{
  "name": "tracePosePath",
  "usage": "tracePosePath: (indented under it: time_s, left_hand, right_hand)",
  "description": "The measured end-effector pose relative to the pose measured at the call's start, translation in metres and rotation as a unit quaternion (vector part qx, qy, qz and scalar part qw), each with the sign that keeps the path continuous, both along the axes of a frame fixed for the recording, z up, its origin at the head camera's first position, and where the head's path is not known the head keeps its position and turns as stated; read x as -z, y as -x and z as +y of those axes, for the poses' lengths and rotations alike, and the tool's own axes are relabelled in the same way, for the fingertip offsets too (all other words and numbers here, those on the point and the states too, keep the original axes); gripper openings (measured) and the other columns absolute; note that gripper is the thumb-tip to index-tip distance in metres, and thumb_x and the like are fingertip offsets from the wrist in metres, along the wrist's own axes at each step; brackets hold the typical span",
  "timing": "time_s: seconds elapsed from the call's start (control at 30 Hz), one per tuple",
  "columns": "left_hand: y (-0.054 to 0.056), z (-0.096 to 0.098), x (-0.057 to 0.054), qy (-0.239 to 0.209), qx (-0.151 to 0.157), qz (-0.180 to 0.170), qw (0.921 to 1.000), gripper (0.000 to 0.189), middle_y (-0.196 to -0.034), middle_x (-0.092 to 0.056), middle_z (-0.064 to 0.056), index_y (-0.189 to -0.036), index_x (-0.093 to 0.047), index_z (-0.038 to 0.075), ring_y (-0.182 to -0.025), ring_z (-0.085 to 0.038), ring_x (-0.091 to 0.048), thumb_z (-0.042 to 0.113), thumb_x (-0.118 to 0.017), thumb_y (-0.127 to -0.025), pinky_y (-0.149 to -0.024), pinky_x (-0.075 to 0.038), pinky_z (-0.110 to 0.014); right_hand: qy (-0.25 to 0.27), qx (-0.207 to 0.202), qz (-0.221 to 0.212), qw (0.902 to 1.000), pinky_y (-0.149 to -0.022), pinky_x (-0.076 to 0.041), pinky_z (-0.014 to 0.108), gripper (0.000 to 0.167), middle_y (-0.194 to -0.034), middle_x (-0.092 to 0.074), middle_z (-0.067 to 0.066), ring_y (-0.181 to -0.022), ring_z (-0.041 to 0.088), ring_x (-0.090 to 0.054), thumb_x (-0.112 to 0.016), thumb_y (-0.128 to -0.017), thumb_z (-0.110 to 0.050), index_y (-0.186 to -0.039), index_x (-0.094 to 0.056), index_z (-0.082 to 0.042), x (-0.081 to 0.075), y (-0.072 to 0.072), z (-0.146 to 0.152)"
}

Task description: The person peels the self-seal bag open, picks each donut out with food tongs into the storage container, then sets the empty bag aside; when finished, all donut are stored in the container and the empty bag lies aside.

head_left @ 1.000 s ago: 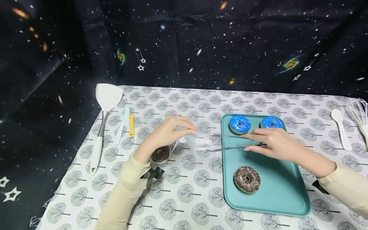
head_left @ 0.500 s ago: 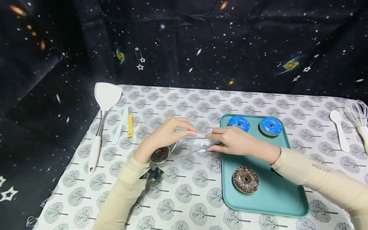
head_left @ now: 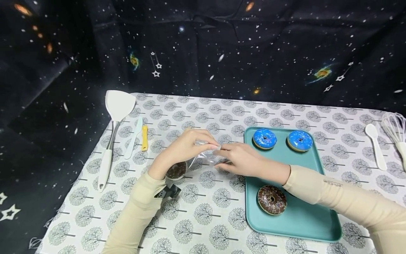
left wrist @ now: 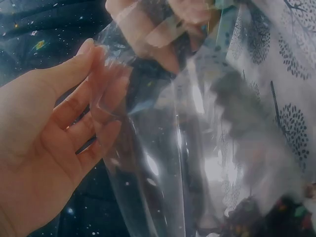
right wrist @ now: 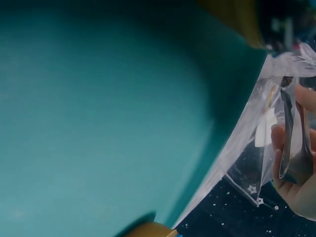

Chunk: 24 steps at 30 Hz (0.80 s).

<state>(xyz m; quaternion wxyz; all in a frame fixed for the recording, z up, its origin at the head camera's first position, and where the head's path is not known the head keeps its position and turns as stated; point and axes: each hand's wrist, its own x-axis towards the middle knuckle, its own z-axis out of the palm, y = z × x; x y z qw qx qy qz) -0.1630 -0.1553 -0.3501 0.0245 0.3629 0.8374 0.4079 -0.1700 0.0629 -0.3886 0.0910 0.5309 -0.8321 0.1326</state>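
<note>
In the head view my left hand [head_left: 190, 144] pinches the rim of a clear plastic bag [left wrist: 158, 163] between thumb and fingertip. My right hand [head_left: 239, 158] has reached right up to the bag's mouth, its fingertips close to those of the left. It grips metal tongs [right wrist: 286, 128], whose front part is within the bag and mostly hidden in the head view. A chocolate donut [head_left: 176, 170] shows through the plastic beside the left wrist. Sprinkled colour at the bottom of the left wrist view is blurred.
Right of the bag lies a teal tray [head_left: 304, 225] bearing two blue donuts [head_left: 264, 138] and a sprinkled chocolate donut [head_left: 272, 200]. A white turner [head_left: 120, 104], pale blue knife [head_left: 134, 137] and yellow handle [head_left: 144, 138] lie left; a white spoon [head_left: 375, 146] and whisk [head_left: 394, 128] far right.
My right hand has moved left from over the tray to the bag's mouth, carrying the tongs into the bag. The left hand has kept its pinch on the rim, nearly still.
</note>
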Motion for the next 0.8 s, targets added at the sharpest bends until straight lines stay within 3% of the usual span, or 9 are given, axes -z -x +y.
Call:
tracePosePath:
  time_s: [0.27,0.37,0.53,0.67,0.8]
  left_hand:
    - [0.001,-0.001,0.001,-0.01,0.007,0.004,0.9999,0.014,-0.096,-0.069,0.005,-0.098,-0.073,0.013,-0.09,-0.005,-0.062,0.019,-0.065,-0.088,-0.083,-0.05,-0.023]
    - [0.002,0.0,0.001,-0.012,0.013,0.012,0.9998,0.014,-0.095,-0.069,0.006,-0.098,-0.073,0.013,-0.089,-0.004,-0.062,0.019,-0.065,-0.088,-0.083,-0.05,-0.022]
    - [0.002,-0.001,0.001,-0.01,0.009,0.012,0.9998,0.015,-0.095,-0.069,0.006,-0.098,-0.073,0.012,-0.09,-0.004,-0.062,0.02,-0.065,-0.088,-0.085,-0.05,-0.024]
    - [0.002,-0.001,0.0,-0.006,0.003,0.013,0.9999,0.014,-0.095,-0.069,0.007,-0.097,-0.073,0.014,-0.09,-0.005,-0.062,0.021,-0.065,-0.088,-0.086,-0.05,-0.024]
    - [0.002,-0.001,0.001,-0.009,0.006,0.016,0.9998,0.013,-0.095,-0.069,0.005,-0.097,-0.073,0.014,-0.09,-0.005,-0.062,0.019,-0.065,-0.088,-0.085,-0.051,-0.026]
  right_hand:
    - [-0.007,0.008,-0.023,0.9997,-0.068,-0.055,0.027,0.039,-0.104,-0.067,0.003,-0.075,0.013,-0.063,-0.069,-0.083,-0.04,-0.103,-0.068,-0.007,0.004,-0.002,-0.009]
    - [-0.015,0.015,-0.037,0.9991,-0.064,-0.053,0.026,0.034,-0.092,-0.066,0.001,-0.069,0.011,-0.061,-0.068,-0.084,-0.04,-0.096,-0.069,-0.008,0.005,-0.004,-0.011]
    - [-0.017,-0.005,-0.034,0.9993,-0.058,-0.052,0.022,0.031,-0.081,-0.063,0.0,-0.063,0.01,-0.058,-0.066,-0.086,-0.035,-0.103,-0.069,-0.009,0.002,-0.008,-0.016]
    - [-0.014,-0.024,-0.023,0.9993,-0.059,-0.052,0.02,0.032,-0.083,-0.063,0.0,-0.062,0.009,-0.058,-0.065,-0.087,-0.031,-0.112,-0.067,-0.01,-0.001,-0.01,-0.019]
    - [-0.009,-0.029,-0.042,0.9986,-0.062,-0.054,0.02,0.028,-0.085,-0.066,0.002,-0.065,0.009,-0.06,-0.066,-0.087,-0.028,-0.109,-0.068,-0.01,-0.002,-0.01,-0.019]
